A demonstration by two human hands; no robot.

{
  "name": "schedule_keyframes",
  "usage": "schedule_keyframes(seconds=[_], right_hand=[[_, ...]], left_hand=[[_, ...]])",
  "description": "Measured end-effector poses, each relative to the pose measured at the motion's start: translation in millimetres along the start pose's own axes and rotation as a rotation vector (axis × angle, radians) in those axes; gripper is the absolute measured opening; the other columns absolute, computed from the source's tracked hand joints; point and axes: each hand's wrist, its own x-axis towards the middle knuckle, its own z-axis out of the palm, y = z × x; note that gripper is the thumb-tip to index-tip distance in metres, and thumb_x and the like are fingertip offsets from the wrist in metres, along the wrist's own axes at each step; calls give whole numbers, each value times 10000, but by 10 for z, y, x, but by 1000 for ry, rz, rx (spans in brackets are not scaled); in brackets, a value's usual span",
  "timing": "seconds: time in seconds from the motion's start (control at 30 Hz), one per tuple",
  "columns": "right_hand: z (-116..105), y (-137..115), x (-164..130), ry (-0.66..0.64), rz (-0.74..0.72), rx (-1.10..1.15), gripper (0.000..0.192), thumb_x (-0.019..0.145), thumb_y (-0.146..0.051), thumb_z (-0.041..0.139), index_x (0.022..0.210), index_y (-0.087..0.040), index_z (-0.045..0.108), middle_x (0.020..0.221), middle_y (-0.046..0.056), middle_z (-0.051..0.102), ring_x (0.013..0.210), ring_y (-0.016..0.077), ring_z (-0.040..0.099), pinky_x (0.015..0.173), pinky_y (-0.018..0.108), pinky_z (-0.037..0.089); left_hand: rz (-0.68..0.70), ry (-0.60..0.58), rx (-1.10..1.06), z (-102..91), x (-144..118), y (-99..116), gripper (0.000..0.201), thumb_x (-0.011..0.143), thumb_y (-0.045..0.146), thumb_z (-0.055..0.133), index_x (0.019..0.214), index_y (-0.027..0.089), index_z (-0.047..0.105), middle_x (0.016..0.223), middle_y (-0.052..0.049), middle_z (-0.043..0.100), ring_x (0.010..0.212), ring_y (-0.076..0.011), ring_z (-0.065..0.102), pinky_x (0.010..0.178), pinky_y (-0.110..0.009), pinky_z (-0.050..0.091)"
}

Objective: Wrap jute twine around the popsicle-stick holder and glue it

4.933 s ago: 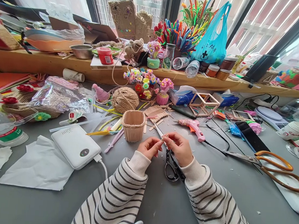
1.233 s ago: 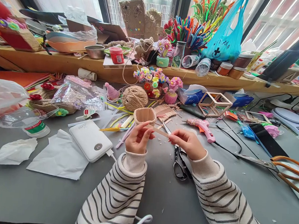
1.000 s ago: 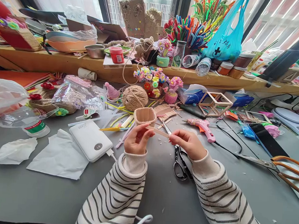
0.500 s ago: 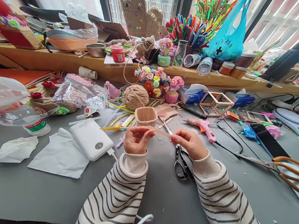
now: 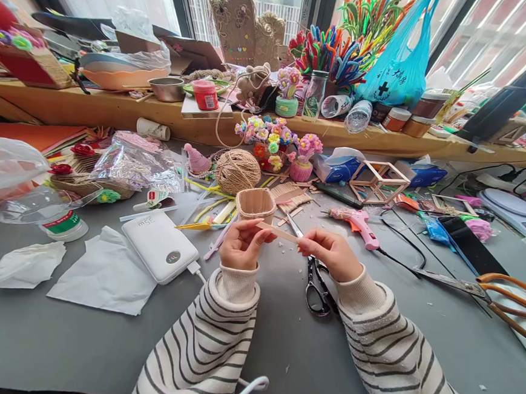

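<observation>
A flat wooden craft stick [image 5: 282, 232] is stretched between my two hands, slightly tilted down to the right. My left hand [image 5: 243, 244] pinches its left end between thumb and fingers. At the other end, my right hand [image 5: 330, 252] has its thumb and fingertips closed on the stick. Just beyond my left hand stands a small wooden basket [image 5: 255, 205] with a braided rim, its lower part hidden by the hand. Black-handled scissors [image 5: 318, 292] lie beneath my right hand, partly covered by it.
A pink glue gun [image 5: 356, 222] lies to the right, its cord trailing toward large orange-handled scissors [image 5: 478, 289]. A white power bank [image 5: 160, 247] and tissues [image 5: 106, 273] are on the left. Behind the basket are a twine ball [image 5: 237, 171] and several craft sticks [image 5: 293, 196].
My left hand has shifted very slightly to the right along the stick. Both hands keep their hold on it; the whole view has moved a little.
</observation>
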Motion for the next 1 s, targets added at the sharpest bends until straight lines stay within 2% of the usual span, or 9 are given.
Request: schedule_keyframes(seconds=[0.17, 0.23, 0.33, 0.43, 0.5, 0.57, 0.77, 0.9, 1.0], right_hand=[[53, 92, -52, -19, -9, -28, 338, 633, -509, 657, 623, -177, 589, 611, 2, 609, 590, 116, 542, 614, 273, 465], [26, 124, -101, -22, -27, -113, 340, 683, -516, 608, 657, -177, 588, 650, 18, 615, 613, 131, 554, 620, 285, 467], [-81, 179, -238, 138, -103, -439, 325, 756, -501, 531, 732, -182, 587, 720, 48, 612, 652, 162, 560, 653, 326, 462], [-160, 270, -419, 322, -149, -870, 263, 740, -441, 581, 752, -179, 567, 745, 81, 601, 704, 217, 567, 670, 372, 457], [-142, 322, -515, 306, -101, -1070, 204, 717, -364, 626, 771, -177, 563, 775, 98, 611, 744, 246, 584, 668, 379, 464], [-70, 330, -565, 220, -3, -1202, 152, 725, -306, 620, 795, -183, 565, 798, 99, 617, 739, 251, 600, 639, 363, 464], [147, 114, -502, 46, 335, -1258, 202, 726, -150, 523, 926, -132, 549, 912, 131, 617, 799, 274, 616, 617, 325, 411], [121, 89, -414, 85, 375, -1182, 245, 625, -181, 565, 858, -111, 538, 802, 138, 609, 745, 307, 597, 578, 328, 368], [10, 164, -372, 89, 342, -1053, 148, 588, -235, 567, 698, -166, 496, 664, 67, 566, 695, 263, 569, 580, 317, 356]], left_hand=[[-181, -173, -37, 38, -56, -18, 262, 631, 342, 726, 761, 137, 626, 677, -43, 714, 633, -165, 677, 585, -250, 553], [-219, -181, -46, 51, -65, -32, 254, 672, 365, 686, 761, 139, 610, 657, -33, 707, 599, -155, 669, 587, -260, 554], [-175, -109, -7, 51, -38, -52, 248, 719, 387, 632, 772, 150, 579, 531, 17, 649, 445, -104, 596, 477, -211, 504], [-107, -60, 76, 36, -2, -71, 264, 729, 407, 611, 758, 146, 583, 405, 67, 533, 325, -54, 468, 364, -154, 386], [-102, -68, 112, 30, -3, -79, 276, 731, 420, 602, 767, 146, 594, 355, 84, 478, 276, -38, 395, 311, -139, 311], [-124, -87, 160, 35, -27, -84, 288, 737, 433, 588, 781, 149, 603, 320, 93, 441, 239, -33, 344, 269, -135, 246], [-136, -87, 266, 70, -105, -104, 293, 723, 427, 588, 786, 141, 600, 385, 83, 482, 250, -30, 350, 237, -129, 232], [-127, -148, 268, 58, -107, -129, 285, 759, 398, 547, 844, 132, 604, 355, 103, 410, 253, -27, 318, 256, -129, 239], [-122, -199, 255, 40, -103, -148, 276, 776, 390, 529, 852, 133, 596, 360, 106, 393, 258, -25, 302, 271, -137, 228]])
